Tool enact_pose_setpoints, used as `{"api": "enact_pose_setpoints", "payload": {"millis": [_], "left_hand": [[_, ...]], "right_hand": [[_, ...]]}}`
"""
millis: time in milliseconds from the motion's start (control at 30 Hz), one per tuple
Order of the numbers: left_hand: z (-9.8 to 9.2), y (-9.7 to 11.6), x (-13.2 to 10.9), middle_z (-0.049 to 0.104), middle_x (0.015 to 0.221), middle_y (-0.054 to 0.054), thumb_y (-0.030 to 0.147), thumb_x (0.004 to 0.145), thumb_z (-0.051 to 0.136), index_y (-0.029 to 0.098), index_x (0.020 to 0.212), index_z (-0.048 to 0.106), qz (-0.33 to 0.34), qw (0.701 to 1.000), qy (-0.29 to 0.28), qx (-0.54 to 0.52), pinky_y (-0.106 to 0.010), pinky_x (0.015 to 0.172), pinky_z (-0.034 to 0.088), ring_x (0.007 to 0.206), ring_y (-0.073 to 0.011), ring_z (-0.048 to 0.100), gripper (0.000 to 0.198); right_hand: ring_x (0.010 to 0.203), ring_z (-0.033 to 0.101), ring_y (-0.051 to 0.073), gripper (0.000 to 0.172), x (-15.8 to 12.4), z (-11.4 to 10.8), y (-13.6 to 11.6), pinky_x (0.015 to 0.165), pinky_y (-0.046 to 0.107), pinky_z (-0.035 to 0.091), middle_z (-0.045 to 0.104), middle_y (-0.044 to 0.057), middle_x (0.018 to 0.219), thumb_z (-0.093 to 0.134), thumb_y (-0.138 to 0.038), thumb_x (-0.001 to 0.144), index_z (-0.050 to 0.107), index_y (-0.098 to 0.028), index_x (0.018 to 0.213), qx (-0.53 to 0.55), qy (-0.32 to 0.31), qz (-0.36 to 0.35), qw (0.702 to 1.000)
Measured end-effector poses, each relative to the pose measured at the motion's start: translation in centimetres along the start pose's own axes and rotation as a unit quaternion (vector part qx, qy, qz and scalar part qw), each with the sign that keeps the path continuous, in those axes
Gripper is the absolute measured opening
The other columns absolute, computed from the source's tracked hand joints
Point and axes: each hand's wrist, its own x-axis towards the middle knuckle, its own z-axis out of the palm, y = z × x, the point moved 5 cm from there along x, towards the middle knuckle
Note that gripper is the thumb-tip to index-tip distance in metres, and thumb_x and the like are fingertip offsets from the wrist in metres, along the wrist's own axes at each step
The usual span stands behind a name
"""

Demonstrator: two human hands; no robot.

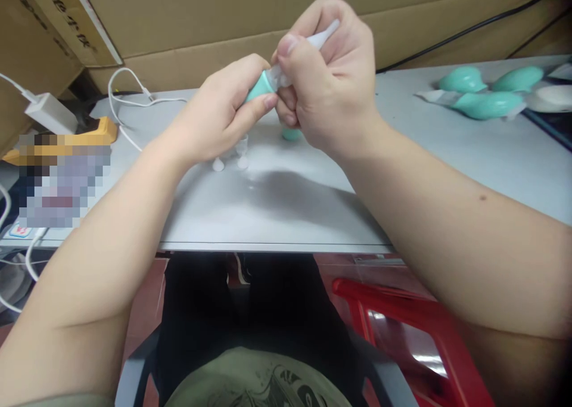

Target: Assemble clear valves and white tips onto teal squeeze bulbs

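Observation:
My left hand (227, 106) is curled around a small teal bulb (259, 86), of which only one end shows. My right hand (328, 76) pinches a white tube-like tip (324, 37) that runs into the bulb's neck. Both hands hover just above the grey table (277, 210). Below them on the table stand two small white tips (230, 159) and a small teal piece (291, 134), partly hidden by my right hand.
Several teal bulbs (487, 91) lie in clear wrappers at the far right. A white charger (51, 112) with its cable (134, 94) and a yellow object (96, 130) sit at the left. Cardboard boxes (223, 19) back the table. A red stool (415, 329) stands below the table edge.

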Motion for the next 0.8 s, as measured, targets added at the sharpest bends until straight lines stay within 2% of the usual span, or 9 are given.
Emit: {"api": "enact_pose_setpoints", "payload": {"millis": [133,267,300,333,400,467,533,633,800], "left_hand": [[-0.4,1.1,0.2,0.075,0.091,-0.006,0.053,0.1,0.059,0.032,0.093,0.065,-0.006,1.0,0.015,-0.02,-0.049,0.073,0.056,0.08,-0.0305,0.07,0.023],[-0.6,1.5,0.1,0.073,0.089,-0.005,0.048,0.104,0.053,0.03,0.1,0.064,-0.022,0.998,0.018,-0.058,-0.047,0.075,0.056,0.079,-0.0283,0.07,0.021],[-0.7,1.3,0.1,0.073,0.09,-0.005,0.049,0.105,0.053,0.031,0.101,0.065,-0.028,0.997,0.022,-0.07,-0.047,0.076,0.056,0.079,-0.0277,0.07,0.022],[-0.9,1.0,0.1,0.073,0.092,-0.005,0.051,0.105,0.053,0.032,0.101,0.066,-0.032,0.996,0.033,-0.073,-0.047,0.079,0.056,0.082,-0.0283,0.069,0.024],[-1.3,0.3,0.3,0.073,0.098,-0.008,0.058,0.1,0.058,0.035,0.099,0.072,-0.021,0.996,0.076,-0.045,-0.052,0.086,0.055,0.095,-0.0332,0.069,0.027],[-1.3,-0.3,0.6,0.072,0.102,-0.011,0.063,0.09,0.068,0.037,0.097,0.078,-0.011,0.994,0.106,0.009,-0.058,0.09,0.054,0.105,-0.0391,0.066,0.028],[-0.6,-0.9,0.9,0.07,0.103,-0.013,0.063,0.082,0.076,0.04,0.098,0.082,-0.03,0.995,0.085,0.052,-0.064,0.09,0.051,0.104,-0.0417,0.064,0.029],[0.8,-1.1,1.1,0.073,0.102,-0.01,0.057,0.082,0.077,0.041,0.1,0.083,-0.086,0.992,0.018,0.085,-0.069,0.095,0.045,0.102,-0.0405,0.062,0.025],[1.5,-1.0,1.1,0.081,0.103,-0.006,0.049,0.084,0.077,0.036,0.094,0.082,-0.146,0.981,-0.027,0.128,-0.072,0.101,0.035,0.111,-0.0424,0.06,0.017]], "right_hand": [[0.045,0.03,0.012,0.026,-0.2,0.5,-0.5,0.044,0.035,0.022,0.05,-0.003,0.07,0.066,-0.037,0.089,0.043,-0.027,0.082,0.074,0.044,0.064,0.994],[0.048,0.022,0.011,0.023,0.5,-0.8,-0.3,0.044,0.029,0.013,0.032,-0.006,0.063,0.063,-0.037,0.085,0.042,-0.026,0.085,0.144,0.076,0.156,0.974],[0.05,0.023,0.011,0.022,0.9,-1.4,-0.2,0.045,0.029,0.015,0.035,-0.005,0.067,0.06,-0.038,0.089,0.042,-0.026,0.087,0.142,0.068,0.147,0.977],[0.049,0.02,0.011,0.02,1.2,-2.6,-0.4,0.045,0.028,0.011,0.031,-0.005,0.066,0.051,-0.041,0.095,0.041,-0.026,0.087,0.118,0.114,0.101,0.981],[0.048,0.021,0.013,0.016,1.4,-4.1,-0.7,0.044,0.028,0.015,0.031,-0.005,0.066,0.038,-0.037,0.101,0.035,-0.027,0.089,0.027,0.146,0.039,0.988],[0.059,0.041,0.014,0.025,1.2,-3.7,-0.9,0.05,0.026,0.032,0.047,-0.003,0.074,0.054,-0.045,0.101,0.038,-0.027,0.094,-0.111,0.038,0.036,0.992],[0.072,0.055,0.018,0.033,0.3,-2.6,-1.1,0.058,0.028,0.043,0.055,-0.001,0.076,0.064,-0.056,0.099,0.046,-0.028,0.097,-0.203,-0.06,0.067,0.975],[0.087,0.064,0.023,0.036,-0.9,-1.4,-2.2,0.069,0.033,0.053,0.06,0.003,0.08,0.067,-0.062,0.098,0.055,-0.028,0.1,-0.235,-0.087,0.074,0.965],[0.093,0.067,0.027,0.035,-0.6,-1.2,-1.9,0.074,0.038,0.057,0.062,0.005,0.086,0.066,-0.062,0.099,0.057,-0.028,0.103,-0.245,-0.07,0.049,0.966]]}}
